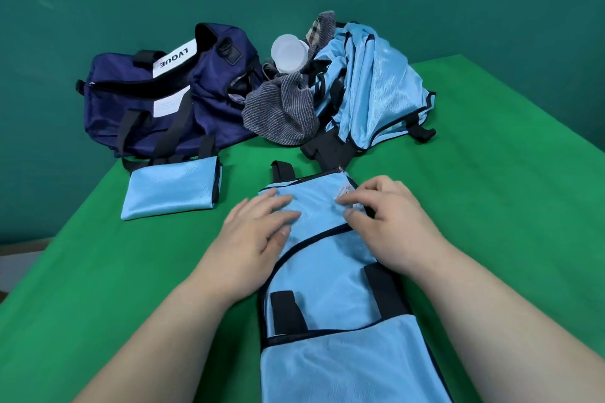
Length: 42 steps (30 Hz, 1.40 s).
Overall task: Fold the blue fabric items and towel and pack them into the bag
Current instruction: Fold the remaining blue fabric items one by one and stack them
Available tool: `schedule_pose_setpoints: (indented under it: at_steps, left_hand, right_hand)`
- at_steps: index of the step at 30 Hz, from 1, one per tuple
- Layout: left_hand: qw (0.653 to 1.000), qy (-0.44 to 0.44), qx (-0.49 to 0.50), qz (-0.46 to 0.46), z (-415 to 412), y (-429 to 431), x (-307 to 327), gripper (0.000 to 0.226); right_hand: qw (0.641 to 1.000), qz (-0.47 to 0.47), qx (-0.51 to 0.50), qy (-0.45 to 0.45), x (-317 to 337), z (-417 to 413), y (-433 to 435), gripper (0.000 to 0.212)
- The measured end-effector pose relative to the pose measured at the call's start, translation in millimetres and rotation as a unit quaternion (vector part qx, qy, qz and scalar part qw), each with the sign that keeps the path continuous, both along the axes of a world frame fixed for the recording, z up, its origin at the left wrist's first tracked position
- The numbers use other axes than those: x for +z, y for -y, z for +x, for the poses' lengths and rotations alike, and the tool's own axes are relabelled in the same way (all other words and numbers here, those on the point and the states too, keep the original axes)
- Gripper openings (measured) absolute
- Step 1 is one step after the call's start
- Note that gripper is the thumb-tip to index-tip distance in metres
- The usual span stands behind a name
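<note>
Comprises two bare hands, left hand [258,232] and right hand [389,222], each continuing back from the fingers into a bare forearm. Left forearm [170,321] and right forearm [510,314]: uncovered along the whole visible length, broadening steadily away from the fingers. Fingers: short, rounded, smooth over the knuckles. Nails: trimmed short and plain, visible at the tips of the left thumb [285,232] and right thumb [349,213]. Backs of hands: broad and full behind the finger bases. Wrists: bare, thick, merging evenly into the forearms.
</note>
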<state>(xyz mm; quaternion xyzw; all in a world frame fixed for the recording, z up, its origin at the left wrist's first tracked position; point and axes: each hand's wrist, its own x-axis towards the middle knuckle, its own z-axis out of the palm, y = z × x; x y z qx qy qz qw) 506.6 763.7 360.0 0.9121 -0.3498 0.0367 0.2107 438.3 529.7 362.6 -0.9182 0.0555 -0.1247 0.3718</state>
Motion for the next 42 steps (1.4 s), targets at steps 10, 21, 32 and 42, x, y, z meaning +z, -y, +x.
schedule_pose_setpoints:
  at_steps: [10, 21, 32, 42]
  left_hand:
    - [0.997, -0.076, -0.015, -0.004, -1, 0, -2, 0.048]
    - [0.996, -0.081, 0.004, 0.021, -2, 1, 2, 0.056]
    - [0.990, -0.088, 0.023, 0.110, 1, 8, 3, 0.057]
    - [0.991, -0.088, 0.026, 0.095, 2, 5, 3, 0.054]
  right_hand:
    - [0.996, -0.069, -0.055, -0.022, -1, 4, -2, 0.021]
    - [0.990, -0.075, -0.117, -0.019, 0, 4, 3, 0.025]
    - [0.998, -0.060, 0.026, -0.008, 3, 2, -4, 0.036]
    - [0.993, -0.066, 0.002, -0.103, 5, 4, -2, 0.055]
